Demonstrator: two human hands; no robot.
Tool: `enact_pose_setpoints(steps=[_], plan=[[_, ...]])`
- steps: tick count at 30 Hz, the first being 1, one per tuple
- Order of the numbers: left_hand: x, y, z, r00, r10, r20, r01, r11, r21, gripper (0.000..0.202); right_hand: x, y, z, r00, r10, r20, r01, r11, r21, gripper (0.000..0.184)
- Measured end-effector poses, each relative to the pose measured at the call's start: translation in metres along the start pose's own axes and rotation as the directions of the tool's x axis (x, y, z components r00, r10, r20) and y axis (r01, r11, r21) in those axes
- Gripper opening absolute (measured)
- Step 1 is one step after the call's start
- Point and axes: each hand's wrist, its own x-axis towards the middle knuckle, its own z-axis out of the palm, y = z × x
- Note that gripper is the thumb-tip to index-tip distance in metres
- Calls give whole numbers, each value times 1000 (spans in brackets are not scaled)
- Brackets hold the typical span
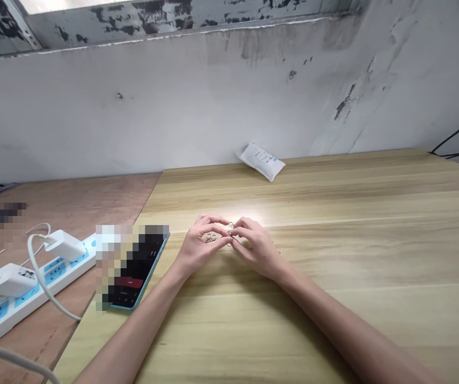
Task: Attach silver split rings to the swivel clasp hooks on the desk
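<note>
My left hand [201, 242] and my right hand [253, 244] meet fingertip to fingertip over the light wooden table [333, 266]. Both pinch small metal rings [230, 226] between thumb and fingers. A few more small rings [211, 237] lie on the table under my left fingers. The rings are tiny and how they link is too small to tell.
A phone [137, 269] with a blue case lies left of my left hand. A white and blue power strip [33, 282] with chargers and cables sits on the darker board at the left. A white packet [262, 160] lies by the wall. A black cable [453, 144] hangs at right.
</note>
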Motion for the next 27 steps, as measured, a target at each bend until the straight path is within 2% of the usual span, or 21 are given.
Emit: enact_pose_setpoints(steps=[6, 9, 13, 16, 19, 21, 23, 25, 27], plan=[[-1, 1, 2, 996, 63, -59, -59, 996, 62, 11, 0, 4, -1, 997, -40, 63, 41, 999, -13, 23], [0, -1, 0, 994, -48, -94, 48, 999, 1, 16, 1, 2, -4, 996, -48, 74, 46, 999, 24, 24], [0, -6, -1, 985, -169, -21, 165, 978, -128, 19, 2, -3, -7, 997, -29, 77, 21, 995, 100, 29], [1, -7, -3, 982, -186, 26, 187, 955, -230, 20, 4, -5, -14, 988, 52, 147, -87, 965, 246, 33], [2, -1, -6, 983, -170, 74, 183, 954, -236, 21, 7, -5, -27, 930, 168, 327, -293, 876, 382, 38], [3, 3, -6, 993, -75, 87, 84, 990, -112, 19, 9, -3, -36, 863, 224, 453, -420, 817, 396, 39], [3, 6, -4, 989, 90, 115, -100, 992, 82, 16, 10, -4, -43, 811, 238, 534, -475, 800, 365, 37], [2, 5, -1, 953, 240, 184, -283, 922, 263, 17, 11, -6, -46, 775, 238, 586, -490, 811, 319, 34], [0, 3, 1, 924, 315, 216, -378, 839, 392, 19, 11, -7, -47, 744, 243, 623, -506, 813, 288, 33]])
